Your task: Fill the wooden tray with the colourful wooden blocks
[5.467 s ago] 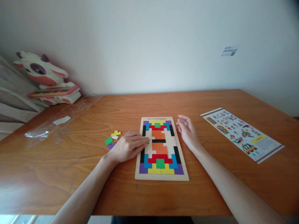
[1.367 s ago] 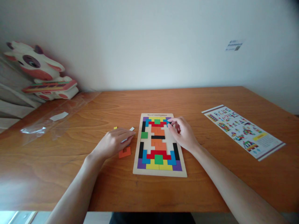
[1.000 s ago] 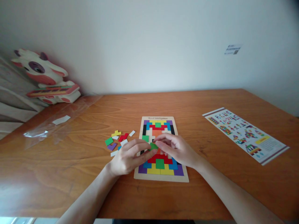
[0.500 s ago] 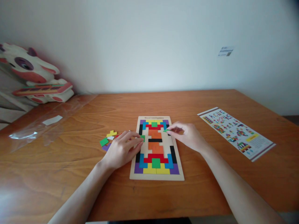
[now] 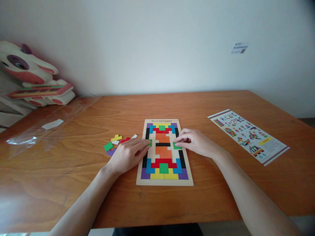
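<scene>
A wooden puzzle board lies flat on the table, with coloured block pieces filling much of its frame. At its right edge my right hand has thumb and fingers closed on a green square piece, which is down on the board. My left hand rests over the left edge with fingers stretched out, their tips touching another green square. Between the two sit orange pieces and a black bar. Bare board shows around these middle pieces.
Left of the board lie loose pieces, among them a yellow one, a green square and a purple one. A printed pattern sheet is on the right. Clear plastic wrapping and a cow-shaped toy keyboard are at left.
My right hand has brought the green square down and nearer, from tilted above the board to flat on its right side. My left hand has stayed nearly still. The view has shifted slightly.
</scene>
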### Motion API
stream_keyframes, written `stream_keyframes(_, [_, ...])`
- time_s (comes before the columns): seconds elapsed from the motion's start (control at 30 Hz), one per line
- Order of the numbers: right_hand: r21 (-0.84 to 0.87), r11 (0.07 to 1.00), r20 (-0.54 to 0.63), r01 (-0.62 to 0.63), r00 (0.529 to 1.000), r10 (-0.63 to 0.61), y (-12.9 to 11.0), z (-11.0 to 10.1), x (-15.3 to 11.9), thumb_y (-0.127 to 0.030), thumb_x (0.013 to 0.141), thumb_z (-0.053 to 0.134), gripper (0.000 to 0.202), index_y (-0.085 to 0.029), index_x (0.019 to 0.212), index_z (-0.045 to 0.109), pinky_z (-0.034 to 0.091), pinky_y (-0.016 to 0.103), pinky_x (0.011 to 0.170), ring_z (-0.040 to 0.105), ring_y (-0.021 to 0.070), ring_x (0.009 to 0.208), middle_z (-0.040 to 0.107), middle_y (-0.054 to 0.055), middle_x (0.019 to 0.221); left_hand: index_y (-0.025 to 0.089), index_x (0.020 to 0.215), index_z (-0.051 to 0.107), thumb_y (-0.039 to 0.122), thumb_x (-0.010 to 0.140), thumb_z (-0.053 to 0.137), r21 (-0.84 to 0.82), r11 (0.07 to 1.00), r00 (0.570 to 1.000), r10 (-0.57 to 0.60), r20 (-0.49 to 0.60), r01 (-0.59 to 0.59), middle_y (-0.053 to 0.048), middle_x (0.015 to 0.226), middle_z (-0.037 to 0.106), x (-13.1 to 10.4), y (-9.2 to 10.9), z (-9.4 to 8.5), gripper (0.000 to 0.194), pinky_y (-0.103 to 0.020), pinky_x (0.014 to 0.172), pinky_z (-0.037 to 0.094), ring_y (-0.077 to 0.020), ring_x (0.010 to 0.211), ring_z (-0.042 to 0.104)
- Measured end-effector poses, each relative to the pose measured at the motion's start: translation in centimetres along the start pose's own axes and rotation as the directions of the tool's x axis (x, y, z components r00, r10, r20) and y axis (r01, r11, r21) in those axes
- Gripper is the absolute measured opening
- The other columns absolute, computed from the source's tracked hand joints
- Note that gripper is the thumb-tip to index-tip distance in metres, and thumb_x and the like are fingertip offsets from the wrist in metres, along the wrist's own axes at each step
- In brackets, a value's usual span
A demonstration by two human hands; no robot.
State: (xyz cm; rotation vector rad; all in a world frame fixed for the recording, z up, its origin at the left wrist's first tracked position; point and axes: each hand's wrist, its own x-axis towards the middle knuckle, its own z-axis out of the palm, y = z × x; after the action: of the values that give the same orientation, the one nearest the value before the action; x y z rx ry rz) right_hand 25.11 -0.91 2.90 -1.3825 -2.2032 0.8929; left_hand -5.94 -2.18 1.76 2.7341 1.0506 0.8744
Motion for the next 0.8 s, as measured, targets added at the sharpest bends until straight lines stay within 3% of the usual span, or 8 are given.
stream_keyframes(0.2, [0.017,0.999,0.012,0.045,0.999,-0.045,-0.3,0.22,-0.02,-0.041,0.09,0.066,0.022,-0.022,0.097,0.075,0.047,0.028,0.069,0.06,0.0148,0.075,0.063,0.005,0.089,0.018,0.114,0.071,0.021,0.096,0.056,-0.012,0.997,0.997,0.074,0.03,-0.074,-0.005,0.111,0.076,0.01,-0.05,0.32,0.023,-0.035,0.098,0.057,-0.0211,0.105,0.071])
stream_keyframes(0.47, [0.027,1.0,-0.014,0.015,1.0,-0.014,-0.03,0.71,-0.01,-0.046,0.084,0.07,0.027,-0.019,0.085,0.065,0.047,0.027,0.065,0.057,0.0142,0.071,0.063,0.002,0.082,0.018,0.108,0.073,0.021,0.095,0.056,-0.023,0.998,0.998,0.056,0.023,-0.055,-0.005,0.106,0.077,0.25,0.17,0.03,0.021,-0.033,0.091,0.06,-0.0203,0.1,0.073])
stream_keyframes(0.8, [-0.12,0.993,-0.027,-0.013,1.0,0.01,-0.62,0.54,-0.33,-0.053,0.082,0.069,0.033,-0.021,0.081,0.058,0.046,0.027,0.06,0.06,0.0152,0.068,0.066,0.004,0.082,0.019,0.105,0.072,0.018,0.096,0.055,-0.027,0.997,0.997,0.075,0.014,-0.075,-0.005,0.107,0.077,0.17,0.13,0.1,0.019,-0.031,0.093,0.06,-0.0185,0.101,0.073])
